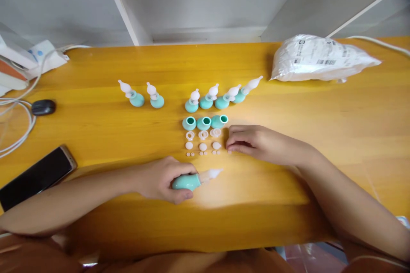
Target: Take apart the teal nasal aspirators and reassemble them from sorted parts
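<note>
My left hand point(162, 177) grips a teal bulb with a white nozzle point(195, 179), lying sideways on the yellow table point(96, 128). My right hand point(256, 143) rests on the table with fingertips curled beside rows of small white parts point(203, 146); whether it pinches one is hidden. Three open teal bulbs point(204, 122) stand above those parts. Behind them stands a row of several assembled bulbs with nozzles point(221, 96), and two more point(144, 96) stand to the left.
A white plastic bag point(320, 57) lies at the back right. A black phone point(35, 175) lies at the left edge, with a dark mouse point(43, 107) and white cables point(16, 132) behind it. A white device point(19, 62) sits far left.
</note>
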A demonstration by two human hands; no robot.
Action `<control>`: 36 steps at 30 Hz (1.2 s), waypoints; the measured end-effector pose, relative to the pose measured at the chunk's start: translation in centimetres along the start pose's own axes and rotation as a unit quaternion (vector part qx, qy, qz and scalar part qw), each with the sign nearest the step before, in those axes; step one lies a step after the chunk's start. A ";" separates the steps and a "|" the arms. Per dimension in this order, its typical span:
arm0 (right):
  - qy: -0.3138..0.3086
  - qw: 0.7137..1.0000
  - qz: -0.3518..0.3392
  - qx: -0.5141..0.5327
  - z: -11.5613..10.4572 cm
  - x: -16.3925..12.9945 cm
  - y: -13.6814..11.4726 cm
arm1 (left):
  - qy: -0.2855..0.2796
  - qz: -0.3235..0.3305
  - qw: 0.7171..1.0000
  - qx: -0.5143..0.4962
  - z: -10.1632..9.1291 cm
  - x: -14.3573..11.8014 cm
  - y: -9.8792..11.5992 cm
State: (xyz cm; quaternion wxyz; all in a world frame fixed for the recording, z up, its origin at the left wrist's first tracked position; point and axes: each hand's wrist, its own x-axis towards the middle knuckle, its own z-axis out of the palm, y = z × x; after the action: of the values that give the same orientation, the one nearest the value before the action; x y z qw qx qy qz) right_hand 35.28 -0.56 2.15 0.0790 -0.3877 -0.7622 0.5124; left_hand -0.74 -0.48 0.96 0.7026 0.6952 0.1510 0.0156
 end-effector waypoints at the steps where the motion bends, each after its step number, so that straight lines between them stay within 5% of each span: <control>1: 0.008 1.000 -0.005 -0.001 -0.1 0.0 -0.2 | 0.001 0.002 1.000 0.001 0.0 0.0 0.0; 5: 0.054 0.998 -0.036 0.029 0.3 -0.2 -2.3 | 0.004 0.007 1.000 0.007 0.1 -0.1 -0.2; 11: 0.099 0.986 -0.088 0.103 4.4 0.1 -7.3 | 0.010 0.020 1.000 -0.007 0.1 -0.1 0.2; 17: 0.138 0.970 -0.085 0.180 7.6 0.9 -7.9 | 0.025 0.013 1.000 -0.010 0.8 -0.1 0.6; 19: 0.144 0.945 -0.049 0.290 8.7 1.2 -7.6 | 0.012 0.013 0.999 -0.031 1.0 -0.2 0.5; 22: 0.150 0.861 -0.007 0.486 10.4 1.8 -7.4 | 0.013 0.042 0.999 -0.032 1.3 -0.2 0.2; 26: 0.134 0.775 0.004 0.618 11.7 2.4 -7.8 | 0.120 0.130 0.984 -0.028 1.8 -0.2 -0.1; 30: 0.142 0.788 0.032 0.598 12.0 2.5 -7.9 | 0.213 0.170 0.962 -0.035 1.9 0.0 -0.1; 36: 0.140 0.859 0.052 0.490 12.7 1.9 -7.7 | 0.212 0.168 0.963 0.008 1.4 0.2 0.1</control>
State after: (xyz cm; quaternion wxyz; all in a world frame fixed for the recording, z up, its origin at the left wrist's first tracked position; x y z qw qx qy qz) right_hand 23.48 -9.71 2.20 0.3383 -0.4056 -0.3720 0.7634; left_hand -0.19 -1.75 1.03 0.6362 0.6971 0.1773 0.2790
